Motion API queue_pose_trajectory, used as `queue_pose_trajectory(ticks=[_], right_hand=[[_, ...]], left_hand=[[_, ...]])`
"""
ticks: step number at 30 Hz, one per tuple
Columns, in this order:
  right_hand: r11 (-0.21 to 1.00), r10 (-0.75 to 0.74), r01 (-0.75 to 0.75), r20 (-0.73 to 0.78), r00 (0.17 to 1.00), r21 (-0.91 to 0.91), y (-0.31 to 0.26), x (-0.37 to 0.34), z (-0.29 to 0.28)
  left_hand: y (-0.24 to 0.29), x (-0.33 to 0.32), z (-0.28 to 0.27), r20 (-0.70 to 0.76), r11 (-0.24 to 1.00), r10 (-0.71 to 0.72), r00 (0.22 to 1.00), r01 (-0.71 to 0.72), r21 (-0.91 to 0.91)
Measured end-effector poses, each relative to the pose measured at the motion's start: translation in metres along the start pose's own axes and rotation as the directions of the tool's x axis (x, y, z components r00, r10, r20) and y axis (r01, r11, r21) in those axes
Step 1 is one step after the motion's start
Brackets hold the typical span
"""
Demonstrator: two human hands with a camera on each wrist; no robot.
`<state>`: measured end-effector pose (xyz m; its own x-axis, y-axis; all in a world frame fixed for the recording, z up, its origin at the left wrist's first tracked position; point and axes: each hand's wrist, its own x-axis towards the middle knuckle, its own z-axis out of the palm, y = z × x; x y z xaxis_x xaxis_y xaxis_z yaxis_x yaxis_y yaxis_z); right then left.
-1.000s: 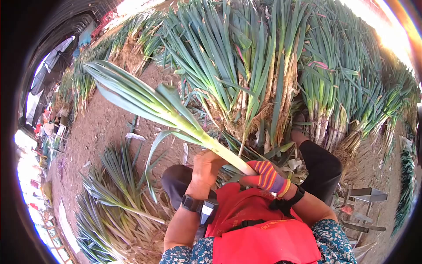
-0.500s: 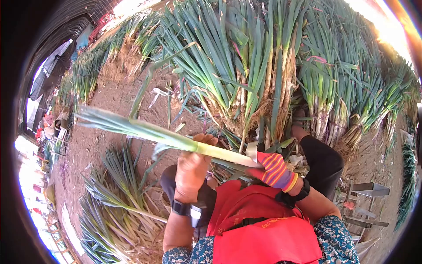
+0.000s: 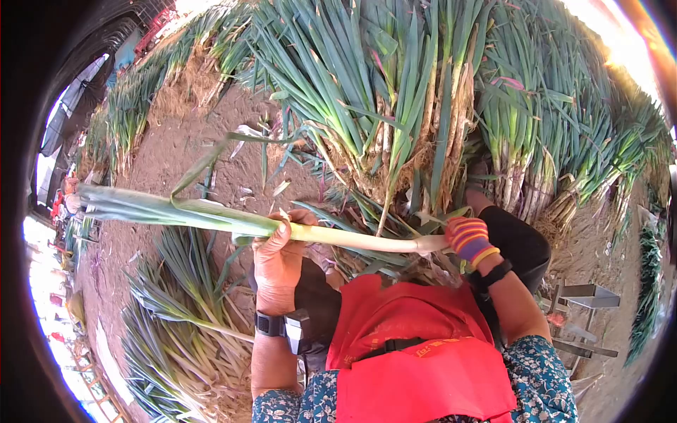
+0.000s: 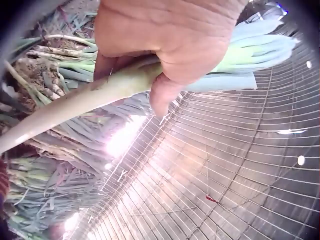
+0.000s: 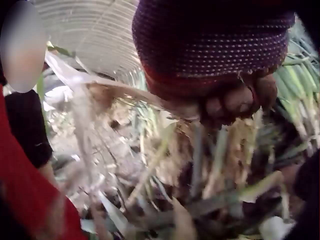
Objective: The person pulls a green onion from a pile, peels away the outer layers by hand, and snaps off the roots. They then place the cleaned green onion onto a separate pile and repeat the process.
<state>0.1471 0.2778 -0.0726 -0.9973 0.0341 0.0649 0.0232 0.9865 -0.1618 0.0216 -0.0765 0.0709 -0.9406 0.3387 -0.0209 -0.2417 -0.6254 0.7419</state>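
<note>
One long green onion (image 3: 352,236), with pale shaft and bluish-green leaves, lies nearly level across the front of the body. My bare left hand (image 3: 280,247) grips it where the white turns green, thumb and fingers around the shaft. The left wrist view shows the same hand (image 4: 170,40) over the stalk. At the root end is my right hand (image 3: 469,236), in a striped glove with bare fingertips. From the right wrist, its curled fingertips (image 5: 240,100) pinch a thin, whitish strip of outer skin (image 5: 115,90). A loose green leaf (image 3: 204,166) sticks up from the stalk.
Tall bundles of green onions (image 3: 338,77) stand ahead, with more bundles (image 3: 543,127) to the right. A loose heap (image 3: 183,331) lies on the dirt at the left. Peelings (image 3: 367,257) litter the ground between the knees. A metal stand (image 3: 589,296) is at the right.
The onion has swung from a steep slant to nearly level and shifted left. My right hand has moved right and outward, away from the left hand, drawing skin at the root end.
</note>
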Motion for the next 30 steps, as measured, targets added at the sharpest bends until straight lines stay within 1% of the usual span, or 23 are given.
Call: queue_pose_trajectory(ticks=[1,2,3,4,5,7,9,11,12,14,15,16,17,18,19,20,21,23,24,26,27,29,30], right_hand=[[0.999,0.042,-0.042,0.010,0.999,-0.024,0.021,-0.012,0.018],[0.999,0.043,-0.042,0.013,0.999,-0.019,0.028,-0.014,0.024],[0.987,0.078,-0.072,0.041,0.996,-0.142,0.032,-0.014,0.025],[0.960,0.122,-0.102,0.064,0.990,-0.262,0.034,-0.016,0.027],[0.958,0.132,-0.112,0.060,0.989,-0.263,0.039,-0.018,0.027],[0.930,0.317,-0.252,0.237,0.919,-0.266,0.045,-0.015,0.020],[0.898,0.411,-0.328,0.295,0.863,-0.292,0.063,-0.021,0.023],[0.876,0.455,-0.364,0.290,0.842,-0.317,0.077,-0.023,0.022],[0.864,0.472,-0.379,0.275,0.837,-0.331,0.083,-0.022,0.022],[0.849,0.475,-0.391,0.188,0.860,-0.356,0.082,-0.015,0.011],[0.850,0.429,-0.377,0.068,0.901,-0.370,0.074,-0.009,0.001],[0.892,0.323,-0.344,-0.121,0.939,-0.292,0.054,0.003,-0.014],[0.948,0.191,-0.257,-0.306,0.933,-0.190,0.024,0.018,-0.037],[0.917,0.340,-0.263,-0.247,0.907,0.300,-0.002,0.037,-0.045],[0.960,0.099,0.031,-0.444,0.891,0.277,-0.040,0.052,-0.077],[0.949,-0.030,0.183,-0.506,0.862,0.256,-0.080,0.053,-0.104],[0.917,-0.158,0.330,-0.557,0.815,0.222,-0.121,0.054,-0.131],[0.883,-0.259,0.407,-0.480,0.838,0.234,-0.160,0.054,-0.136],[0.884,-0.260,0.405,-0.477,0.839,0.231,-0.162,0.052,-0.129],[0.885,-0.303,0.365,-0.240,0.922,0.287,-0.165,0.054,-0.110],[0.884,-0.305,0.367,-0.237,0.922,0.291,-0.163,0.056,-0.109],[0.740,-0.399,0.454,-0.220,0.890,0.496,-0.153,0.061,-0.110],[0.706,-0.399,0.422,-0.173,0.900,0.569,-0.151,0.063,-0.108]], left_hand=[[0.002,-0.001,0.000,-0.012,0.998,0.006,1.000,-0.006,0.055],[-0.005,-0.003,-0.002,-0.043,0.996,-0.010,0.999,0.014,0.083],[-0.015,-0.006,-0.001,-0.074,0.993,-0.026,0.997,0.034,0.112],[-0.021,-0.009,0.002,-0.042,0.994,-0.028,0.999,0.032,0.103],[-0.025,-0.010,0.004,-0.033,0.994,-0.033,0.999,0.036,0.104],[-0.030,-0.012,0.008,-0.155,0.991,-0.093,0.984,0.107,0.085],[-0.025,-0.016,0.010,-0.182,0.988,-0.061,0.981,0.085,0.128],[-0.013,-0.019,0.005,-0.272,0.969,0.036,0.962,0.032,0.243],[0.002,-0.017,0.002,-0.310,0.964,0.122,0.943,-0.038,0.263],[0.028,-0.010,-0.009,-0.373,0.969,0.163,0.913,-0.078,0.233],[0.032,-0.004,-0.014,-0.392,0.971,0.177,0.903,-0.096,0.217],[0.028,-0.002,-0.011,-0.410,0.979,0.155,0.899,-0.083,0.186],[0.019,-0.001,-0.004,-0.405,0.977,0.156,0.901,-0.080,0.199],[0.009,-0.001,0.005,-0.400,0.981,0.132,0.907,-0.060,0.187],[-0.003,-0.001,0.014,-0.393,0.984,0.101,0.914,-0.035,0.172],[-0.015,-0.001,0.023,-0.412,0.992,0.083,0.907,-0.038,0.116],[-0.024,-0.001,0.032,-0.429,0.995,0.065,0.901,-0.025,0.099],[-0.040,0.000,0.030,-0.431,0.991,0.032,0.902,0.027,0.131],[-0.040,-0.003,0.030,-0.431,0.992,0.029,0.902,0.029,0.127],[-0.034,-0.010,0.033,-0.339,0.998,-0.063,0.939,0.068,0.002],[-0.029,-0.013,0.034,-0.344,0.998,-0.063,0.937,0.068,0.002],[-0.020,-0.019,0.033,-0.174,0.992,-0.117,0.978,0.105,-0.075],[-0.019,-0.018,0.028,-0.149,0.988,-0.147,0.978,0.139,-0.062]])
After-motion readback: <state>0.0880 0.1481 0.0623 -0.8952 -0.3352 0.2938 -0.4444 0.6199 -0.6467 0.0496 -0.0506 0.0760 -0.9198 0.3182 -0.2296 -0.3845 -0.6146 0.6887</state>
